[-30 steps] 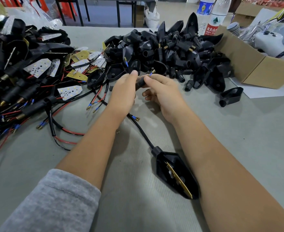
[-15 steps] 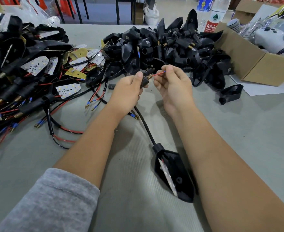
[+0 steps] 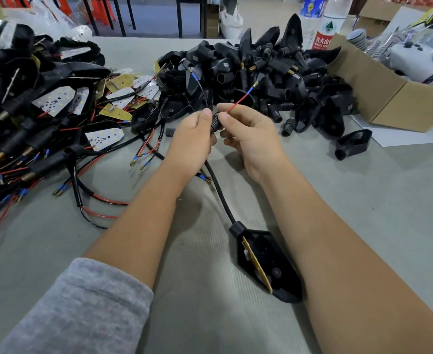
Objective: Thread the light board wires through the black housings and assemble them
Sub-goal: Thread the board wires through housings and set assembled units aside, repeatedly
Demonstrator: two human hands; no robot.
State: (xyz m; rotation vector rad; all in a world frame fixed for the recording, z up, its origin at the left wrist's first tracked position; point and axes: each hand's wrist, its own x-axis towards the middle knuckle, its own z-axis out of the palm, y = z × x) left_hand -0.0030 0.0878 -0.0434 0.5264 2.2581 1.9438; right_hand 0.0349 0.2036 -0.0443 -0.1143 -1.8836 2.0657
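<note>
The black housing lies nearest, light board seated inside, nose pointing away. From it the black sleeve runs up and away to a ribbed collar. The left hand grips that collar; just right of it, the right hand pinches the red wire, which slants away rightward, while the black wire arcs left toward the loose housings pile.

Red wire, black housing, grey sleeve.

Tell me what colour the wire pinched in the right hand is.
Red wire, with a blue sleeve near its tip; head view.
</note>
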